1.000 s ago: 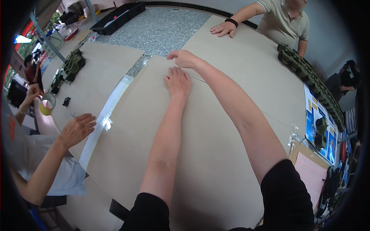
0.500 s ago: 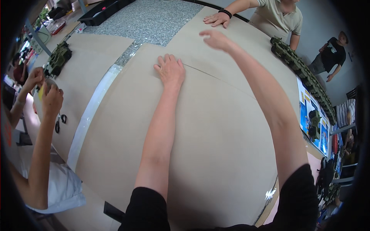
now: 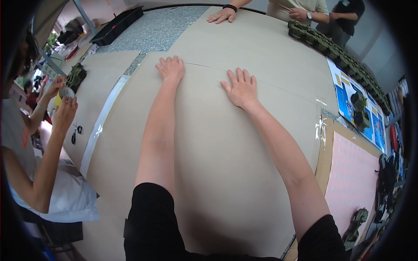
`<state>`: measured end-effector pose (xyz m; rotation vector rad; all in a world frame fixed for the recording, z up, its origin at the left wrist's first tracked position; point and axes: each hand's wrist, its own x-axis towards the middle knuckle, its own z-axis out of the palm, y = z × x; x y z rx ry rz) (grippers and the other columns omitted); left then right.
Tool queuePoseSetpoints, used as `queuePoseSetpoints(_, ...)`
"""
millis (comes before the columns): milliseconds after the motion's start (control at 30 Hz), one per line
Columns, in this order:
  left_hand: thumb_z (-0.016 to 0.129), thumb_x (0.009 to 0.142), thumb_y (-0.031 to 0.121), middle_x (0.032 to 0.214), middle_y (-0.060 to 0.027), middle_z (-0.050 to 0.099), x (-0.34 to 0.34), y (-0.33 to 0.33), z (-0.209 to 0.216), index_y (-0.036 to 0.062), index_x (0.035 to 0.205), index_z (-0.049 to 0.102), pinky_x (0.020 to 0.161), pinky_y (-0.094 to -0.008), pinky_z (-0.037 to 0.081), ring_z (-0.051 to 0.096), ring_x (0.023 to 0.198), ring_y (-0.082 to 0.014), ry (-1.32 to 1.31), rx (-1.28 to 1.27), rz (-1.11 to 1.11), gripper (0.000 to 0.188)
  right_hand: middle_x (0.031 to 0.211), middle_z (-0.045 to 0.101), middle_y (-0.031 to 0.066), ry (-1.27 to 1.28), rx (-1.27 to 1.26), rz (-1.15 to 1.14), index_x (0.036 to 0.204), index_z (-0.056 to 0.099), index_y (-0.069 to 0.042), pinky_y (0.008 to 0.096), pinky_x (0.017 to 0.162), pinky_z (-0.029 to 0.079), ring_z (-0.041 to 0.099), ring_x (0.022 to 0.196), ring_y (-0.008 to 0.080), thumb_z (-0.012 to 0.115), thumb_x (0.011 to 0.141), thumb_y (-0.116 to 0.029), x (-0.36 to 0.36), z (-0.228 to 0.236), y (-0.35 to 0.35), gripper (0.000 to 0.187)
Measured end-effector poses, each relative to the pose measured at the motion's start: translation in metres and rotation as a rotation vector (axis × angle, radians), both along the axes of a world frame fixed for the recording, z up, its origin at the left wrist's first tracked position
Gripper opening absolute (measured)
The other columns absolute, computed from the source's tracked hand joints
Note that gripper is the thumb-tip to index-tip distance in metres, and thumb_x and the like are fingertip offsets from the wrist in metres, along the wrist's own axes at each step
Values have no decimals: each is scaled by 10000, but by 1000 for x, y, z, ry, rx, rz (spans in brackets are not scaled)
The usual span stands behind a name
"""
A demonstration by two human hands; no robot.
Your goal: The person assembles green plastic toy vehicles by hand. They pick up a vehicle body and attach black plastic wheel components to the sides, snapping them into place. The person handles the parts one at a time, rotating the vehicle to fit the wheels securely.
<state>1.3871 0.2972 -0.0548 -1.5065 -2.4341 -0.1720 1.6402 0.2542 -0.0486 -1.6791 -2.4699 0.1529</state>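
A large tan sheet of paper or thin board [image 3: 217, 143] covers the table in front of me. My left hand [image 3: 170, 69] lies palm down near its far left corner, fingers spread. To its right, my right hand [image 3: 241, 89] also rests flat with fingers apart, close to the seam [image 3: 200, 65] where this sheet meets a second tan sheet [image 3: 248, 41] beyond. Neither hand holds anything. Clear tape [image 3: 104, 115] runs along the left edge of the near sheet, and more shiny tape [image 3: 320, 128] shows at its right edge.
At left, a person's hands hold a tape roll [image 3: 66, 93]; black scissors [image 3: 75, 134] lie nearby. Another person's hand [image 3: 223, 16] presses the far sheet. A black tray [image 3: 116, 27] stands far left. Green model vehicles [image 3: 337, 58], a blue poster [image 3: 346, 102] and a pink sheet [image 3: 350, 174] lie right.
My right hand, raised and blurred over the far sheet before, has come back nearer and now lies flat. My left hand stays down by the seam's left end. The view has shifted right.
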Motion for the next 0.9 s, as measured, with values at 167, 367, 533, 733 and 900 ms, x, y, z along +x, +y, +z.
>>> queuePoseSetpoints(167, 315, 952, 387, 1264, -64, 527, 25, 18, 8, 172, 1272, 497, 965, -526, 287, 384, 1236, -280, 93, -38, -47, 427, 1504, 186, 87, 2, -3, -16, 1441, 250, -172, 471, 1122, 89, 109, 1395, 264, 207, 948, -527, 4, 1, 0, 609)
queuePoseSetpoints(367, 345, 945, 430, 1247, -58, 522, 63, 6, 6, 170, 1250, 506, 956, -504, 304, 404, 1224, -220, -146, 19, -208, 432, 1502, 192, 81, -2, 17, -20, 1439, 257, -168, 476, 1116, 94, 126, 1389, 264, 214, 948, -528, 6, 2, -3, 611)
queuePoseSetpoints(533, 355, 945, 433, 1200, -69, 535, 62, 5, 1, 139, 1164, 557, 928, -500, 312, 444, 1162, -220, -40, 85, -228, 418, 1495, 210, 83, 12, 38, -18, 1437, 263, -168, 482, 1113, 100, 141, 1385, 267, 218, 948, -527, 4, -3, -2, 608)
queuePoseSetpoints(733, 349, 943, 435, 1270, -69, 509, 76, 2, 14, 175, 1241, 521, 948, -534, 295, 399, 1234, -216, -234, -85, -159, 431, 1493, 214, 85, 3, 40, -19, 1435, 267, -172, 479, 1112, 110, 149, 1384, 268, 222, 948, -524, 3, -4, 0, 603)
queuePoseSetpoints(900, 360, 943, 430, 1223, -66, 526, 75, -3, -5, 150, 1179, 555, 928, -528, 300, 441, 1161, -223, -174, 110, -194, 415, 1491, 219, 86, -1, 36, -18, 1433, 275, -171, 481, 1111, 113, 153, 1382, 268, 226, 949, -520, 4, -1, -1, 599)
